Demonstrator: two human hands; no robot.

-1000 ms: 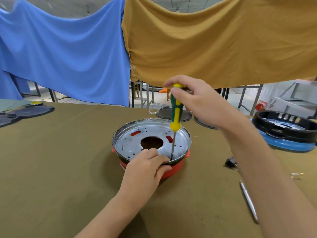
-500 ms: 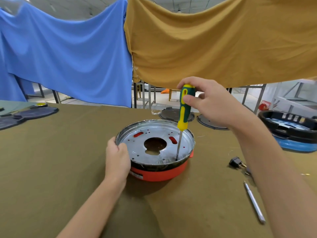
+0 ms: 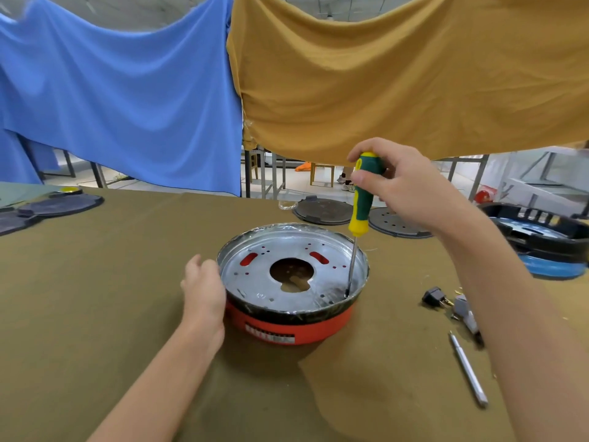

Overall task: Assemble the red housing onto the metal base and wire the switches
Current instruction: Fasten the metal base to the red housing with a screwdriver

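The red housing (image 3: 299, 330) sits on the olive table with the round metal base (image 3: 255, 282) set in its top. The base has a central hole and two red slots. My right hand (image 3: 404, 183) grips the green and yellow screwdriver (image 3: 360, 202) upright, its tip down at the base's right inner edge. My left hand (image 3: 204, 291) holds the left side of the housing, fingers curled round the wall near the rim. The fingertips are hidden behind the hand.
A small black switch (image 3: 433, 296), a grey part (image 3: 465, 314) and a silver pen-like tool (image 3: 468, 368) lie to the right. Dark round lids (image 3: 322, 210) sit behind, a black and blue housing (image 3: 548, 240) far right, dark discs (image 3: 57, 205) far left. Blue and mustard cloths hang behind the table.
My left hand moved from the front rim to the left side of the housing. The screwdriver tip shifted from the front edge of the base to its right edge.
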